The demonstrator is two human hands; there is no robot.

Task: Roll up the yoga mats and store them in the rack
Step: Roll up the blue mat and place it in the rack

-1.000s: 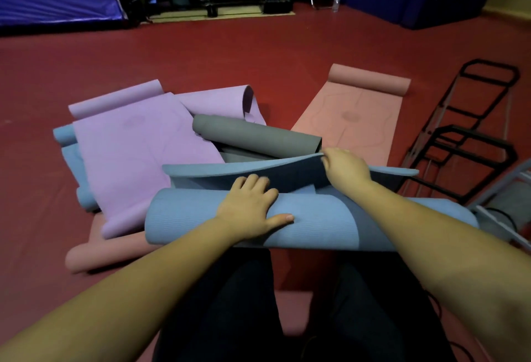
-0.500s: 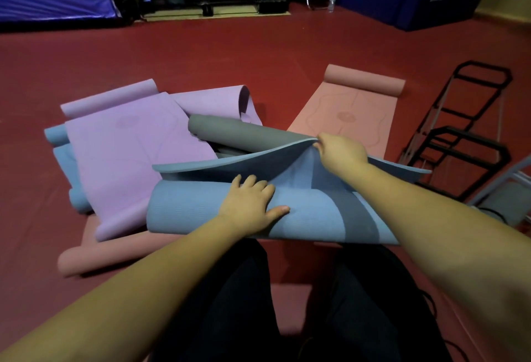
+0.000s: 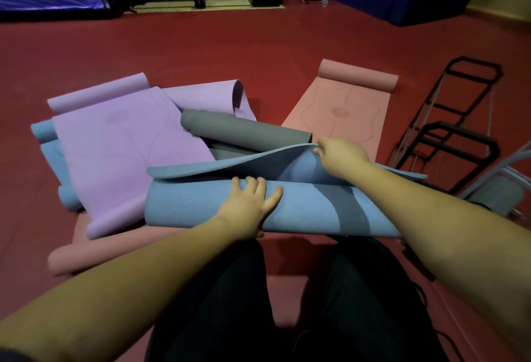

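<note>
Right hand (image 3: 342, 157) lifted blue mat (image 3: 301, 206) flap higher, fingers pinching, left hand (image 3: 247, 206) flat on roll, grey mat (image 3: 244, 131) behind

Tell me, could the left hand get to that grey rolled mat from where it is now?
Probably yes. The grey mat lies just beyond the left hand, which rests on the blue roll. But the loose blue flap, pinched by the right hand, arches between them.

Both bare forearms extend forward from the lower corners of the view. The left hand (image 3: 247, 207) lies palm-down, fingers straight and slightly spread, thumb out to the right. The right hand (image 3: 340, 155) reaches farther forward, its fingertips pinched together.
</note>
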